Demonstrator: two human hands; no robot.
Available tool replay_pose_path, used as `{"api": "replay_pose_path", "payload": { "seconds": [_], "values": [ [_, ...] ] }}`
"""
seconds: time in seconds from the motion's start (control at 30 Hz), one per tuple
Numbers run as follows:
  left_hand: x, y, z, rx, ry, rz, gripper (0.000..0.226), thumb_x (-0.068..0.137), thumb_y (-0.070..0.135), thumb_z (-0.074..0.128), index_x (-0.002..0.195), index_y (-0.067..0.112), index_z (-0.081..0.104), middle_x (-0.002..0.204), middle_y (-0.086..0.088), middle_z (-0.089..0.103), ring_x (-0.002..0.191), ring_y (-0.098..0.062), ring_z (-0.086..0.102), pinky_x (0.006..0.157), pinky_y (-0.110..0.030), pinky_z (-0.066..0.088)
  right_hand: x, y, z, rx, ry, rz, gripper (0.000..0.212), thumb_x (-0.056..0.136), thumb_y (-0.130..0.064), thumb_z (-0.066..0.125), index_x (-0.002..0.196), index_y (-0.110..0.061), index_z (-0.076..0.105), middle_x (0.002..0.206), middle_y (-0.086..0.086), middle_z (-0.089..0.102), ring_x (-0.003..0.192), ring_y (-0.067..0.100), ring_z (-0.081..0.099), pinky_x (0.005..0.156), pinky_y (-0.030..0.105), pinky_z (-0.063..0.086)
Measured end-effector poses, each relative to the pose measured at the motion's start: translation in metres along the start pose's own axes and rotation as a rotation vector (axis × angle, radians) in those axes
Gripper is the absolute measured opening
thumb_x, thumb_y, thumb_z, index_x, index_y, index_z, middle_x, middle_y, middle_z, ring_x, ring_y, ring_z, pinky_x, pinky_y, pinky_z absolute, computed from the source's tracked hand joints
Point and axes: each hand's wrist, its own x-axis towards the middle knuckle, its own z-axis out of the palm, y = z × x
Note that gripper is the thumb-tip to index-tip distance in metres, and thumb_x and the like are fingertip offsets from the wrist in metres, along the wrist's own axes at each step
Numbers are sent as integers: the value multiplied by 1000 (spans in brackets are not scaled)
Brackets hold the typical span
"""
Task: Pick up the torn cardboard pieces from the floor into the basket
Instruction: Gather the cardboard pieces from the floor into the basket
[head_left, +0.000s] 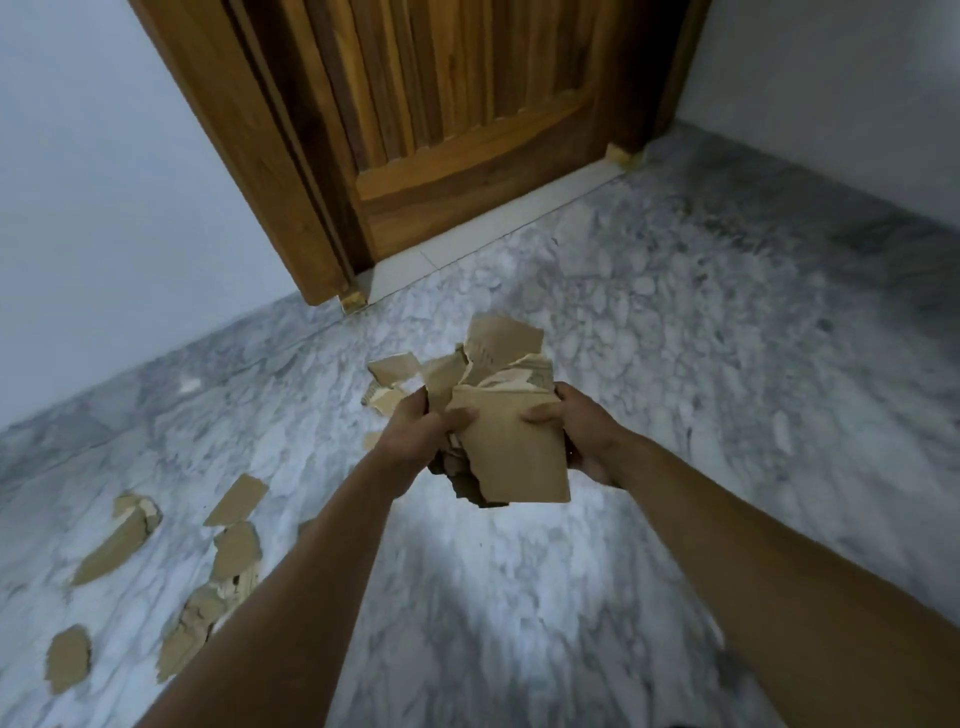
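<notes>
Both hands hold one bundle of torn brown cardboard pieces (506, 415) above the marble floor, in the middle of the view. My left hand (421, 431) grips its left side, thumb on top. My right hand (576, 426) grips its right side. Several loose torn pieces lie on the floor at the lower left: a long piece (117, 540), a flat piece (236, 501), a small piece (67, 657) and a heap (208, 618) beside my left forearm. No basket is in view.
A wooden door (457, 119) in its frame stands straight ahead, shut. White walls (104, 208) run left and right of it. The grey-white marble floor (675, 338) stretches to the right.
</notes>
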Motion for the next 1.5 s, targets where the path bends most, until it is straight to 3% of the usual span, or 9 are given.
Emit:
{"api": "replay_pose_path", "payload": {
  "seconds": [0.2,0.4,0.57,0.77,0.9,1.07,1.2,1.33,1.5],
  "values": [
    [15,57,90,99,-293,74,27,88,22,71,114,18,64,86,-19,68,70,-29,61,61,-39,48,-76,-8,-85,127,274,-153,36,88,-17,71,121,-27,59,117,2,70,99,23,69,71,35,54],
    [-34,107,212,252,-627,237,37,87,26,67,122,14,61,74,-14,62,62,-27,55,56,-38,43,-214,19,-155,224,593,-290,41,89,-19,72,127,-25,57,115,0,69,96,20,69,70,35,57],
    [-96,138,323,331,-722,362,9,90,19,52,91,15,59,66,-10,51,48,-22,46,48,-27,36,-311,45,-223,258,725,-383,37,88,-20,72,122,-27,58,114,0,70,97,21,69,72,37,58],
    [-181,139,521,238,-759,349,45,76,33,65,116,20,50,112,-10,63,104,-32,61,83,-44,49,-441,99,-377,222,884,-420,41,89,-19,69,126,-28,57,117,1,67,103,24,64,84,44,57],
    [-257,138,668,179,-847,363,38,75,30,69,109,20,57,109,-10,69,99,-30,66,86,-47,55,-554,142,-481,221,1026,-470,46,89,-16,69,131,-24,53,118,-1,64,101,20,62,74,35,52],
    [-356,121,817,248,-1024,404,28,85,19,62,110,12,54,86,-12,57,67,-26,55,50,-30,43,-676,221,-566,283,1267,-439,36,87,-15,70,120,-24,58,119,3,66,102,22,65,74,34,53],
    [-434,94,917,294,-1181,422,38,89,15,61,125,15,50,94,-5,58,78,-23,57,59,-36,52,-758,287,-604,304,1506,-444,38,85,-15,71,117,-30,57,117,-1,64,101,20,62,79,36,54],
    [-486,61,976,361,-1301,432,47,83,21,65,127,24,50,119,-2,59,110,-30,59,95,-54,53,-809,345,-621,302,1643,-352,57,85,-25,70,137,-30,46,132,0,57,113,26,58,96,51,53],
    [-515,21,1009,627,-1341,452,53,89,36,61,134,13,47,135,-19,55,109,-33,58,86,-41,52,-834,404,-624,197,1653,-62,85,84,-39,73,154,-22,28,146,2,45,129,28,49,94,37,51]
  ]
}}
